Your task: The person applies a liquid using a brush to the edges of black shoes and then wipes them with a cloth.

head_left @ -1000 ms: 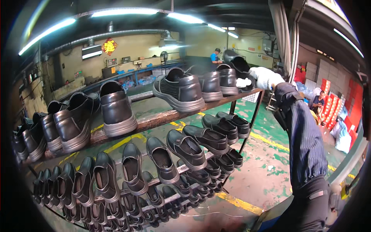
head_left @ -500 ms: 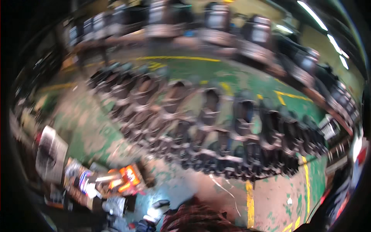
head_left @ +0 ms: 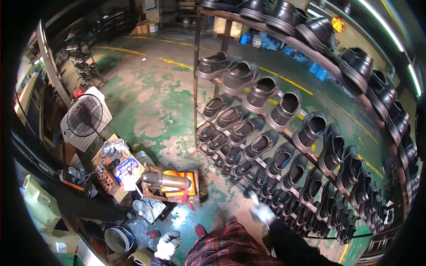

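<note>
A wide stretch of worn green floor (head_left: pixel 146 102) lies open to the left of the shoe rack (head_left: pixel 196 88), bounded at the far side by yellow lines and at the near left by clutter: a standing fan (head_left: pixel 85 116), a metal cylinder (head_left: pixel 165 180) on an orange block, a round tin (head_left: pixel 119 239). The rack runs diagonally from upper middle down to the lower right, its tiers packed with black shoes (head_left: pixel 259 91) set toe-out, leaving little free room along its front edge.

The right hand (head_left: pixel 262 212), in a white glove, is at the lower tier; it is blurred, and something small and pale sticks up from it toward the shoes, but whether the hand grips it cannot be told. The left hand (head_left: pixel 167 245), also gloved, hangs low beside a red plaid garment (head_left: pixel 230 248), loosely curled and holding nothing that can be seen.

A second ago the right hand reached up to the rack's top shelf; since then the view has swung down and that hand is at the bottom rows
</note>
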The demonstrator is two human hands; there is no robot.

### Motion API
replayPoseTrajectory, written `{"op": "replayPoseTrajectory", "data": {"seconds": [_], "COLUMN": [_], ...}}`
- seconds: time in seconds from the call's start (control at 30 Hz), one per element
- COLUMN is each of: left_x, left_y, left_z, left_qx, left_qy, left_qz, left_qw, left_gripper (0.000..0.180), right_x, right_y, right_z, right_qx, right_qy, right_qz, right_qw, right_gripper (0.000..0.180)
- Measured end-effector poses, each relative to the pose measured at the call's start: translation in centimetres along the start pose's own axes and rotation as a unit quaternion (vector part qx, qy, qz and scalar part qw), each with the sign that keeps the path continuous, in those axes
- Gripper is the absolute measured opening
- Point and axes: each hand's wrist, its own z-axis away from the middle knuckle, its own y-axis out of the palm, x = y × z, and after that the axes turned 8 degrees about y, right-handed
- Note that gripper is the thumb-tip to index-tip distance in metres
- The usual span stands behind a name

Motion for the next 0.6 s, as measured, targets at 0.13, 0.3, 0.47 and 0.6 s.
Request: {"op": "replayPoseTrajectory", "data": {"seconds": [0.13, 0.3, 0.47, 0.6], "left_x": [-1.8, 1.4, 1.8, 2.8], "left_y": [-1.4, 1.4, 7.0, 8.4], "left_z": [4.1, 8.5, 10.4, 10.1], "left_qx": [-0.104, -0.287, -0.367, -0.358], "left_qy": [0.111, 0.065, -0.003, -0.011], "left_qz": [-0.110, 0.044, 0.172, 0.153], "left_qw": [0.982, 0.955, 0.914, 0.921], "left_gripper": [0.023, 0.028, 0.034, 0.035], "right_x": [36.2, 58.4, 64.5, 64.5], "right_y": [-0.4, -9.7, -13.0, -9.7], "right_z": [-4.5, -7.3, -19.9, -17.5], "right_qx": [-0.166, -0.337, -0.191, -0.001], "right_qy": [-0.393, -0.454, -0.562, -0.461], "right_qz": [0.168, -0.027, 0.211, -0.066], "right_qw": [0.888, 0.824, 0.776, 0.885], "right_gripper": [0.039, 0.026, 0.019, 0.031]}}
